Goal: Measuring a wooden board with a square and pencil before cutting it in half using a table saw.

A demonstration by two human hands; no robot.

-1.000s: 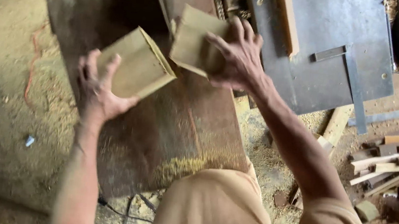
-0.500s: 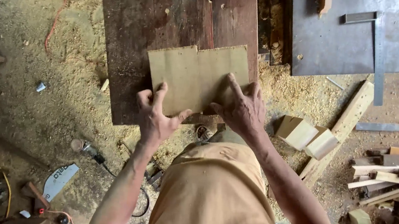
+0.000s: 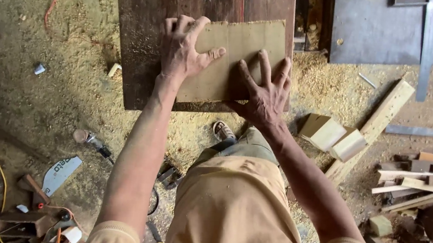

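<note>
While both hands press flat with fingers spread, the left hand point(image 3: 184, 48) and right hand point(image 3: 265, 92) hold two tan boards point(image 3: 234, 59) edge to edge on the dark worktop point(image 3: 145, 33). They lie aligned, seam closed. Spare blocks point(image 3: 333, 136) wait on the sawdust floor point(image 3: 58, 94) to the right.

The left hand point(image 3: 183, 51) covers the left end of the flat tan boards point(image 3: 234, 59), and the right hand point(image 3: 265, 92) hides their lower right corner, so how the pieces meet there cannot be told. The dark wooden tabletop point(image 3: 145, 33) runs off the top edge. The grey metal machine top point(image 3: 376, 31) is cut off at the top and right. The scrap pile point(image 3: 424, 181) continues past the right edge. The tools on the floor at lower left point(image 3: 19, 208) are too cluttered to identify.
</note>
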